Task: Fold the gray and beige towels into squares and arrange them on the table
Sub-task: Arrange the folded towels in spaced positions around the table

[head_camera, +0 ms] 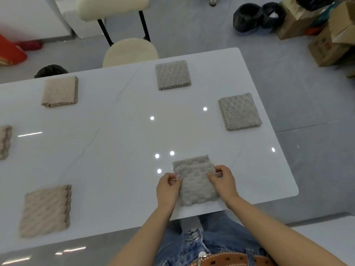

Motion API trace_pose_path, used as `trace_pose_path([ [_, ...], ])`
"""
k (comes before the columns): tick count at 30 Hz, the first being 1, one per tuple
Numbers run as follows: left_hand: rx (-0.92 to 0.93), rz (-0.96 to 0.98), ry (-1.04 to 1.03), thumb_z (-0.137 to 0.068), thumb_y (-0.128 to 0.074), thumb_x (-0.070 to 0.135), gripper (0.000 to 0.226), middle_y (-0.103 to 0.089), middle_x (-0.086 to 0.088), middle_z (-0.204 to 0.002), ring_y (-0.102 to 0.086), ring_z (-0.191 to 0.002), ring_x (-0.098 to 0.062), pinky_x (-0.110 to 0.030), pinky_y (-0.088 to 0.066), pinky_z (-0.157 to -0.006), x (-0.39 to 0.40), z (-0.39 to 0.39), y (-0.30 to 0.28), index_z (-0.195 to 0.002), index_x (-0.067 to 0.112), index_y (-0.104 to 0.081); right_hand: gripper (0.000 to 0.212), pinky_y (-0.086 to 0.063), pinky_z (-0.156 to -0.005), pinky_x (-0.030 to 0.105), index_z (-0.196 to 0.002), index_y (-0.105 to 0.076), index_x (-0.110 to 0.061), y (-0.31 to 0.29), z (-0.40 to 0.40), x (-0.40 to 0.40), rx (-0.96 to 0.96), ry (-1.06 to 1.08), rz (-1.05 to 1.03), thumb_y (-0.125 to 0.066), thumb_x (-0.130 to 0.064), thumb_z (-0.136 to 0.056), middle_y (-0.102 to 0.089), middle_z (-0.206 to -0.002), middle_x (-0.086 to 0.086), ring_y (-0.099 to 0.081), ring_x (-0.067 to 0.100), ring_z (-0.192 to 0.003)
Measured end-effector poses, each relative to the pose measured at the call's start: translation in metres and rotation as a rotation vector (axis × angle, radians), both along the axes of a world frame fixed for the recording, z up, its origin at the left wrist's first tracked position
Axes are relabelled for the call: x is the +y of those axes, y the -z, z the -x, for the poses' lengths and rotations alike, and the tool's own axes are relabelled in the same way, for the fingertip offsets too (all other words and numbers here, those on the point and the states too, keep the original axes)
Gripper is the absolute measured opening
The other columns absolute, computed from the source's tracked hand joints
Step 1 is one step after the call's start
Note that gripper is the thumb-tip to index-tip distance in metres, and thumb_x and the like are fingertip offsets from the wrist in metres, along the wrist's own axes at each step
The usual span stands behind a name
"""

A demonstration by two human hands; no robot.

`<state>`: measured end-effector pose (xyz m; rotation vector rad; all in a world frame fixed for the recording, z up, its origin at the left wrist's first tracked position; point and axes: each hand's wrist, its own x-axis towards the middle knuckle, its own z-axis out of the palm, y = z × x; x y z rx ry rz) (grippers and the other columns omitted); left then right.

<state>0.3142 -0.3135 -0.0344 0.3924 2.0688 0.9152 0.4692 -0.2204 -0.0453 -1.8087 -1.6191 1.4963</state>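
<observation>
A folded gray towel (195, 186) lies near the front edge of the white table (119, 143). My left hand (168, 186) pinches its left edge and my right hand (222, 181) pinches its upper right edge. Two more folded gray towels lie flat, one at the far side (172, 74) and one at the right (239, 111). Folded beige towels lie at the far left (60, 92) and front left (46, 210). A third beige towel (4, 142) is cut off by the left frame edge.
A cream chair (130, 51) stands at the table's far side. Black bags (257, 17) and cardboard boxes (326, 35) crowd the floor at the far right. A red object (10, 52) sits on the floor at the far left.
</observation>
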Motion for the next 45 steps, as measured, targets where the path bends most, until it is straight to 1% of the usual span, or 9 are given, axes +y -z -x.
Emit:
trace_pose_path([
  [7, -0.328, -0.159, -0.102, -0.095, -0.055, 0.02, 0.015, -0.067, -0.006, -0.087, -0.064, -0.076, -0.01, -0.018, -0.051, -0.063, -0.004, 0.009, -0.009, -0.1, 0.006, -0.056, 0.009, -0.043, -0.081, 0.02, -0.084, -0.06, -0.024, -0.019, -0.005, 0.014, 0.126, -0.003, -0.065, -0.067, -0.021, -0.087, -0.06, -0.097, -0.001, -0.056, 0.011, -0.091],
  [12, -0.426, -0.119, -0.124, -0.098, -0.051, 0.025, 0.02, -0.065, -0.01, -0.097, -0.063, -0.082, -0.016, -0.025, -0.053, -0.066, 0.016, 0.014, -0.004, -0.105, 0.006, -0.053, 0.015, -0.046, -0.074, 0.016, -0.097, -0.057, -0.014, -0.011, 0.008, 0.025, 0.179, 0.042, 0.146, -0.068, -0.017, -0.087, -0.06, -0.096, 0.0, -0.057, 0.009, -0.085],
  [21, -0.293, -0.009, -0.251, -0.092, -0.06, 0.024, 0.014, -0.063, -0.007, -0.091, -0.061, -0.081, -0.018, -0.03, -0.054, -0.073, 0.025, 0.013, 0.018, -0.095, 0.011, -0.055, 0.011, -0.051, -0.08, 0.027, -0.096, -0.061, -0.009, 0.006, 0.017, 0.038, 0.076, 0.041, 0.138, -0.066, -0.011, -0.087, -0.06, -0.088, 0.001, -0.058, 0.017, -0.085],
  [25, -0.194, 0.025, -0.233, -0.091, -0.062, 0.026, 0.019, -0.06, -0.004, -0.086, -0.059, -0.081, -0.019, -0.025, -0.05, -0.069, 0.026, 0.012, 0.021, -0.1, 0.01, -0.056, 0.008, -0.045, -0.073, 0.015, -0.093, -0.061, -0.009, 0.008, 0.02, 0.039, 0.073, 0.054, 0.058, -0.066, -0.01, -0.087, -0.059, -0.084, -0.002, -0.055, 0.01, -0.078],
  [28, -0.006, 0.048, -0.104, -0.09, -0.063, 0.026, 0.035, -0.056, 0.001, -0.096, -0.056, -0.089, -0.016, -0.02, -0.045, -0.073, 0.024, 0.013, 0.013, -0.117, 0.008, -0.051, 0.013, -0.049, -0.077, 0.022, -0.1, -0.059, -0.01, 0.01, 0.022, 0.038, 0.08, 0.091, 0.112, -0.064, -0.012, -0.088, -0.059, -0.086, 0.0, -0.057, 0.015, -0.081],
  [33, 0.718, -0.127, 0.493, -0.09, -0.06, 0.023, 0.043, -0.047, -0.01, -0.139, -0.041, -0.126, -0.024, -0.041, -0.035, -0.104, 0.015, 0.003, 0.008, -0.13, 0.011, -0.05, 0.02, -0.044, -0.071, 0.016, -0.108, -0.055, -0.017, 0.0, 0.008, 0.023, 0.052, 0.08, 0.107, -0.063, -0.021, -0.09, -0.058, -0.095, -0.002, -0.055, 0.01, -0.084],
  [37, 0.812, -0.117, 0.958, -0.1, -0.027, 0.042, 0.052, -0.028, -0.01, -0.154, -0.014, -0.144, -0.023, -0.047, -0.013, -0.112, 0.019, -0.014, 0.031, -0.144, 0.018, -0.036, 0.018, -0.044, -0.07, 0.016, -0.108, -0.057, -0.017, -0.007, -0.013, 0.0, 0.04, 0.043, 0.163, -0.061, -0.021, -0.091, -0.059, -0.097, -0.003, -0.055, 0.008, -0.084],
  [40, 0.784, 0.044, 0.997, -0.101, -0.01, 0.049, 0.059, -0.023, -0.011, -0.156, 0.004, -0.147, -0.021, -0.046, -0.004, -0.115, 0.017, -0.016, 0.053, -0.151, 0.02, -0.02, 0.017, -0.042, -0.069, 0.013, -0.107, -0.059, -0.016, -0.005, -0.025, -0.017, 0.029, 0.028, 0.186, -0.062, -0.019, -0.09, -0.061, -0.097, -0.002, -0.056, 0.008, -0.084],
  [45, 0.736, 0.135, 1.004, -0.1, -0.008, 0.049, 0.061, -0.016, -0.01, -0.157, 0.008, -0.147, -0.02, -0.046, -0.001, -0.115, 0.021, -0.019, 0.056, -0.151, 0.018, -0.017, 0.02, -0.043, -0.069, 0.008, -0.107, -0.06, -0.02, -0.001, -0.035, -0.027, 0.015, -0.003, 0.197, -0.066, -0.019, -0.088, -0.063, -0.099, -0.003, -0.056, 0.007, -0.083],
])
